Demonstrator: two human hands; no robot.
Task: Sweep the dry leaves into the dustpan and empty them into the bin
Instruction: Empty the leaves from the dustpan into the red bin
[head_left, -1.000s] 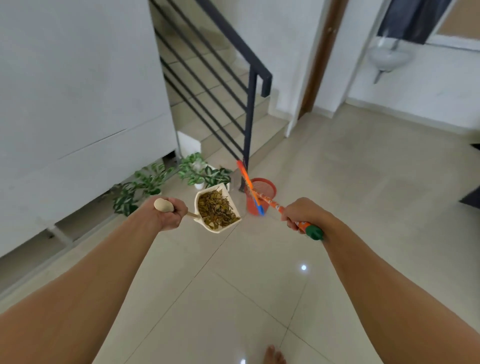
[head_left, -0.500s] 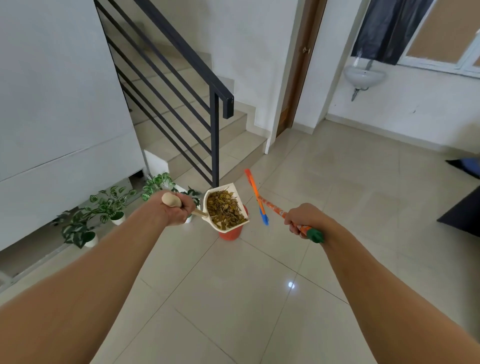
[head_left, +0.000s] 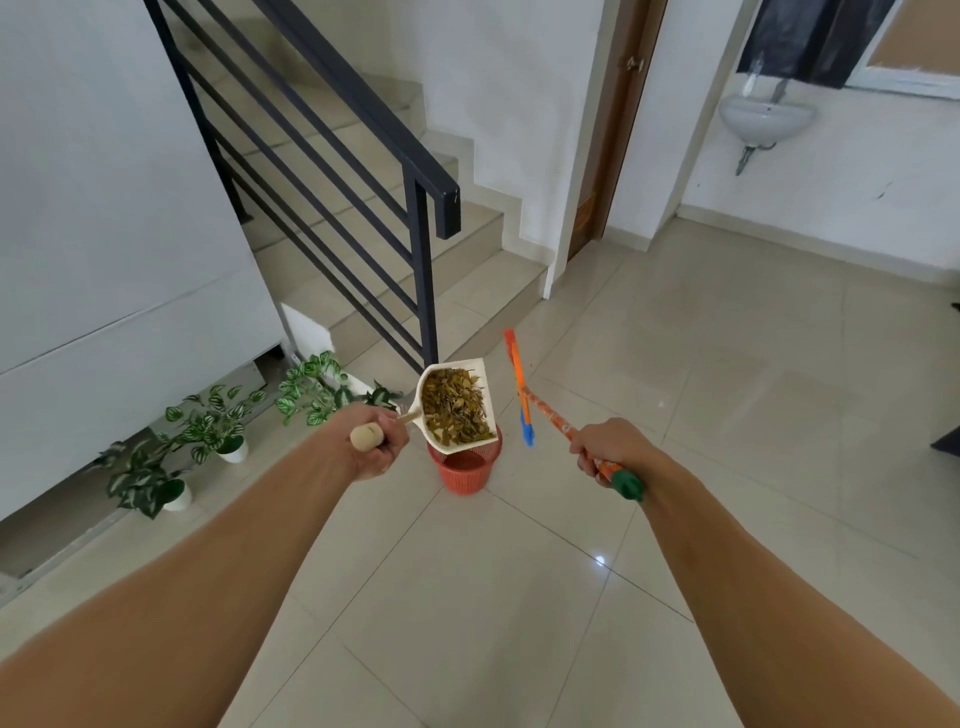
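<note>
Left hand (head_left: 376, 447): fingers curled round the wooden handle (head_left: 366, 436) of the dustpan (head_left: 457, 447), which it carries held out in front.
Right hand (head_left: 608, 449): closed round the orange broom (head_left: 553, 418) near its green end; the head is lifted off the floor (head_left: 467, 597), just right of the dustpan.
Dry leaves (head_left: 457, 405): heaped inside the dustpan, none seen spilling.
Bin (head_left: 465, 473): orange basket on the floor at the foot of the stairs, beside the railing post (head_left: 426, 291).
Change over the last second: the bin first showed beyond the dustpan and to its right; now the dustpan hangs directly over it, so that only the bin's near wall shows below the pan's near edge. The potted plants (head_left: 208, 426) along the left wall have slid further left and lower in the view, consistent with the person walking up to the bin.
Unchanged: both grips, and the pan about as level as before with its load.
Meaning for the task: sweeping appears finished; the carry is at its end, and emptying has not yet begun.
Next requirement (judged): tip the pan's open lip downward over the bin's mouth, slowly, since light leaves may drift past the rim.
</note>
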